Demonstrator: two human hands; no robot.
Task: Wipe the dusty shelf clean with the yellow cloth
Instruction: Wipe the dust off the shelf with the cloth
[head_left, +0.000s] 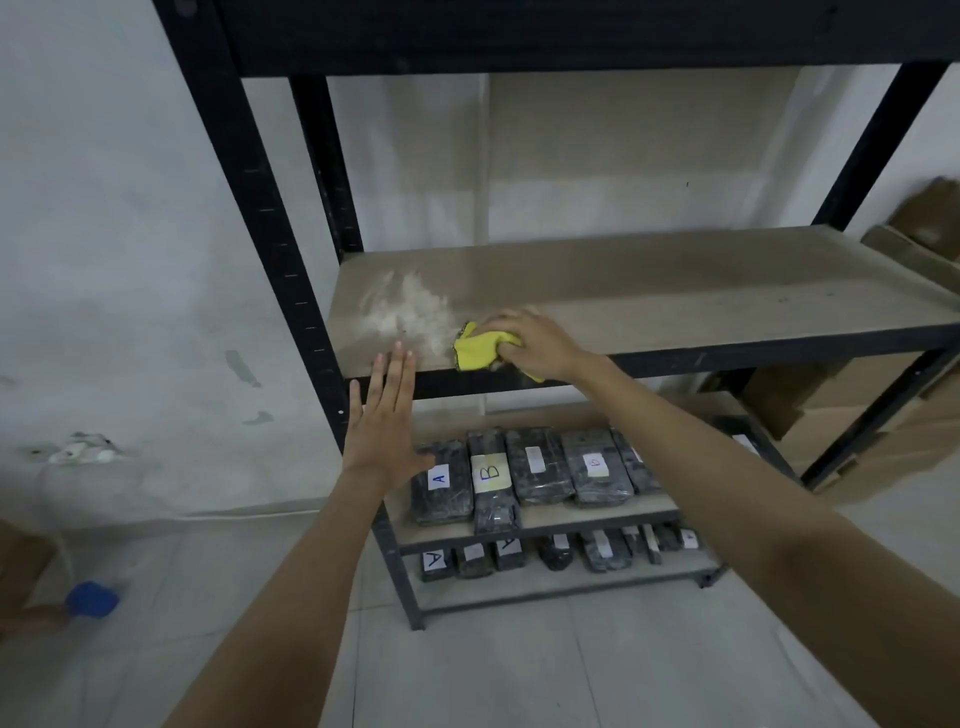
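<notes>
Our right hand (535, 344) gripped the yellow cloth (478, 351) on the shelf (675, 291), right of the dust patch (405, 312); our left hand (382, 421) hovered flat, fingers straight, empty, below the patch.

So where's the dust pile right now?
In the head view the dust pile lies on the left end of the middle shelf, just left of the yellow cloth under the right hand.

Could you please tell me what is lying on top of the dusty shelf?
A pale dust patch and a yellow cloth gripped by the right hand; the board beneath them is hidden.
</notes>
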